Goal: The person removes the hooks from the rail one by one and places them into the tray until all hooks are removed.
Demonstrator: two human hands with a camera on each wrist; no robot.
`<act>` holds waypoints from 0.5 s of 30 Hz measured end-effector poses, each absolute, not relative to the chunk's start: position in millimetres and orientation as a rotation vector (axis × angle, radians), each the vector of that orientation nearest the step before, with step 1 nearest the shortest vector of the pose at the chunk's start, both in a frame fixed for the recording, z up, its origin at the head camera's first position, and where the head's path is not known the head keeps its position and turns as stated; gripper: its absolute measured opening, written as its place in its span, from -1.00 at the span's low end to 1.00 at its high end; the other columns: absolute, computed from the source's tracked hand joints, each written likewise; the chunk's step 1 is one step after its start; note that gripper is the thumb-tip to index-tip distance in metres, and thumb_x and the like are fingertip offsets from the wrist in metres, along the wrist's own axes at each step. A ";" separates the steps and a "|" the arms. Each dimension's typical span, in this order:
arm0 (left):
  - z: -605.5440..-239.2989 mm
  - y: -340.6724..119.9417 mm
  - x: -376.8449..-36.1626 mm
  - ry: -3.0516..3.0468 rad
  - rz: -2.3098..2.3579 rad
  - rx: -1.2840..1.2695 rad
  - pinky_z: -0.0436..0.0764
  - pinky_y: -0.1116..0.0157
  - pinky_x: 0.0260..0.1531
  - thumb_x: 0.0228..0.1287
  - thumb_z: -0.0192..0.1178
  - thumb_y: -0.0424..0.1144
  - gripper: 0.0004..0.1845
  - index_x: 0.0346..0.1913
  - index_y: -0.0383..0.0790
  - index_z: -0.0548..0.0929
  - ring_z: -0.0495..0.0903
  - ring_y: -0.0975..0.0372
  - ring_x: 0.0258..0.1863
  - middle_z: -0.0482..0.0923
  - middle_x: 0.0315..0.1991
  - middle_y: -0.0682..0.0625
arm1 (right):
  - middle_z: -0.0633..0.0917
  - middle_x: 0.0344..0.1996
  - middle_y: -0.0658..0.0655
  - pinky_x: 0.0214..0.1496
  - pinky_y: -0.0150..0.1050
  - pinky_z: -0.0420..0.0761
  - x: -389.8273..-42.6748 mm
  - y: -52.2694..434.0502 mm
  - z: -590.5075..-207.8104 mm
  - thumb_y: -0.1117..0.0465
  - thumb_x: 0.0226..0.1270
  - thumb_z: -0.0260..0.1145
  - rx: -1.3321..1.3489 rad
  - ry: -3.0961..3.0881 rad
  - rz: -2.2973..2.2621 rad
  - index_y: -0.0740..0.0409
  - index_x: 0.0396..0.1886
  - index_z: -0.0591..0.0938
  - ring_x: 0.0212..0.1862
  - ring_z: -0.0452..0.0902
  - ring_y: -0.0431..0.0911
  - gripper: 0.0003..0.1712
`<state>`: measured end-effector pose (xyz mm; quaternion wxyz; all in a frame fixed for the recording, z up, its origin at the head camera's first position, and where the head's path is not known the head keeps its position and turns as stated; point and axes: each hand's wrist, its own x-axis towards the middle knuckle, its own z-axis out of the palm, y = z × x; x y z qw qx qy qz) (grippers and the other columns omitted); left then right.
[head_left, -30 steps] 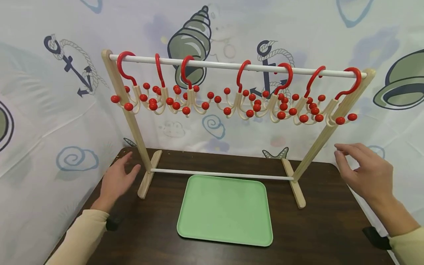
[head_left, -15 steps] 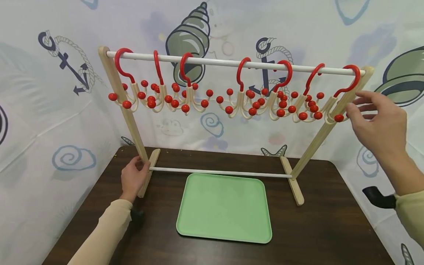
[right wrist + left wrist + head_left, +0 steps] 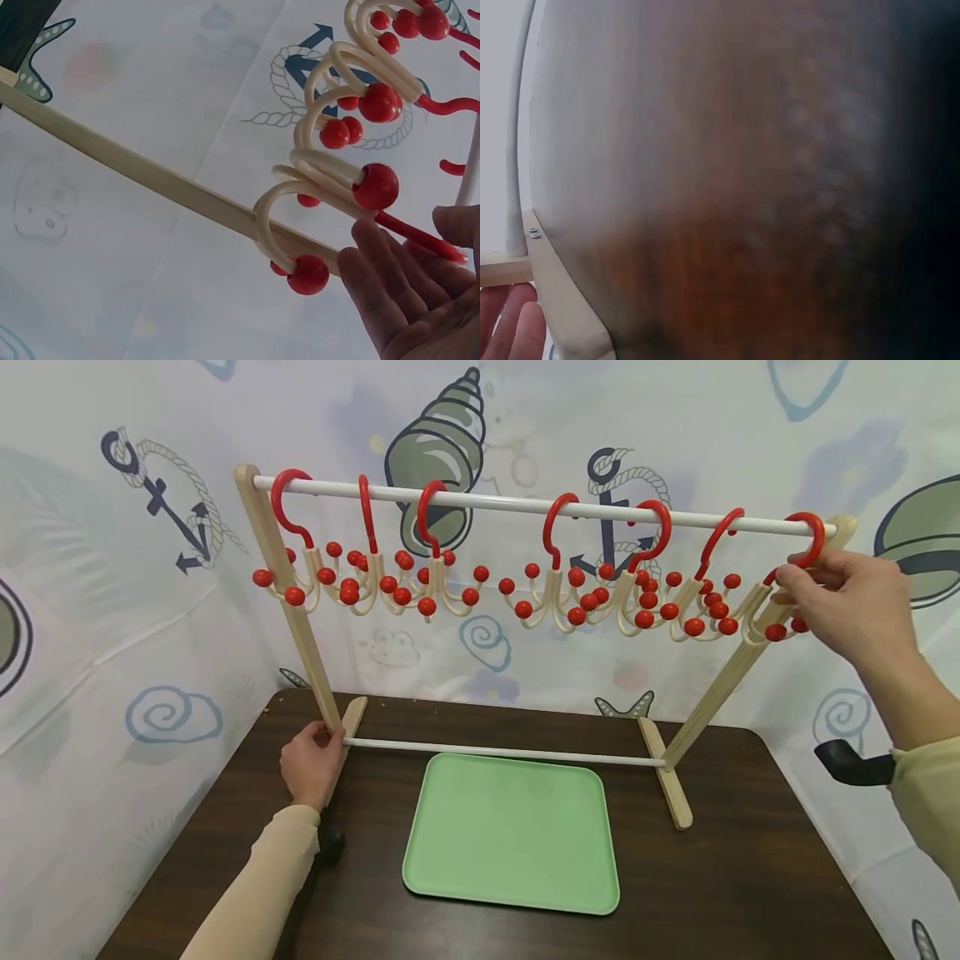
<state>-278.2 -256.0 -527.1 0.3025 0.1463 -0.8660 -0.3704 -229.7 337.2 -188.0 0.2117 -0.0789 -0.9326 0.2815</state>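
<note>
Several hook hangers with red hooks and cream prongs tipped with red balls hang from the top bar (image 3: 495,503) of a wooden rack. At the right end, my right hand (image 3: 855,602) has its thumb and fingers around the red hook of the last hanger (image 3: 337,191). The right wrist view shows the fingers behind that hook and the thumb in front. My left hand (image 3: 311,764) grips the foot of the left post (image 3: 303,635). In the left wrist view, the left fingers (image 3: 526,330) lie beside the wooden base (image 3: 566,292); the rest is blurred.
A green tray (image 3: 513,835) lies on the dark wooden table (image 3: 697,893) in front of the rack's lower bar (image 3: 495,749). The right post (image 3: 712,702) slants up from its foot (image 3: 667,777). A patterned cloth (image 3: 480,410) stands behind and at both sides.
My left hand has moved right and taken hold of the left post's foot. My right hand has risen from beside the rack to the rightmost hanger's hook. The tray has stayed put.
</note>
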 end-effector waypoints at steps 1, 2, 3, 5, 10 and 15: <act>-528.4 -255.5 -278.6 -2.299 -0.968 0.390 0.49 -0.09 -0.27 0.26 0.32 -0.09 -0.70 -0.14 -0.28 0.72 0.68 -0.07 -0.36 0.72 -0.35 -0.19 | 0.64 0.07 0.34 -0.39 -0.53 0.48 -230.2 337.8 -188.4 -0.23 0.41 0.09 -0.216 -2.591 0.789 0.19 0.36 0.45 -0.42 0.44 -0.48 -0.26; -529.5 -255.2 -279.3 -2.299 -0.959 0.394 0.49 -0.09 -0.29 0.25 0.33 -0.09 -0.71 -0.16 -0.28 0.72 0.67 -0.07 -0.37 0.71 -0.37 -0.18 | 0.63 0.08 0.34 -0.29 -0.47 0.55 -230.8 338.2 -188.4 -0.22 0.42 0.08 -0.217 -2.591 0.797 0.19 0.36 0.45 -0.43 0.45 -0.51 -0.27; -529.4 -254.6 -279.6 -2.297 -0.949 0.396 0.49 -0.09 -0.31 0.25 0.33 -0.09 -0.72 -0.18 -0.27 0.73 0.66 -0.08 -0.39 0.71 -0.38 -0.18 | 0.63 0.09 0.33 -0.18 -0.39 0.58 -231.3 338.4 -188.4 -0.22 0.42 0.08 -0.221 -2.590 0.802 0.19 0.36 0.46 -0.40 0.52 -0.49 -0.27; -528.1 -254.0 -280.5 -2.290 -0.933 0.393 0.48 -0.10 -0.33 0.24 0.32 -0.10 -0.73 -0.21 -0.27 0.72 0.65 -0.09 -0.42 0.69 -0.41 -0.17 | 0.62 0.11 0.32 -0.02 -0.26 0.58 -232.2 338.1 -188.4 -0.21 0.43 0.07 -0.226 -2.570 0.789 0.18 0.35 0.47 -0.39 0.51 -0.53 -0.29; -524.7 -254.5 -280.5 -2.301 -0.893 0.395 0.46 -0.12 -0.38 0.25 0.28 -0.13 -0.76 -0.26 -0.28 0.71 0.62 -0.11 -0.46 0.67 -0.46 -0.17 | 0.68 0.05 0.14 -0.13 -0.42 0.57 -233.7 335.6 -189.7 -0.15 0.40 0.15 -0.228 -2.463 0.812 0.13 0.30 0.54 -0.37 0.41 -0.56 -0.37; -525.9 -254.2 -279.3 -2.331 -0.870 0.385 0.45 -0.12 -0.41 0.25 0.26 -0.17 -0.78 -0.28 -0.30 0.69 0.61 -0.10 -0.48 0.66 -0.47 -0.18 | 0.73 -0.09 -0.15 -0.28 -0.61 0.47 -235.8 331.9 -191.8 -0.06 0.34 0.29 -0.187 -2.260 0.918 0.05 0.19 0.64 -0.26 0.50 -0.48 -0.50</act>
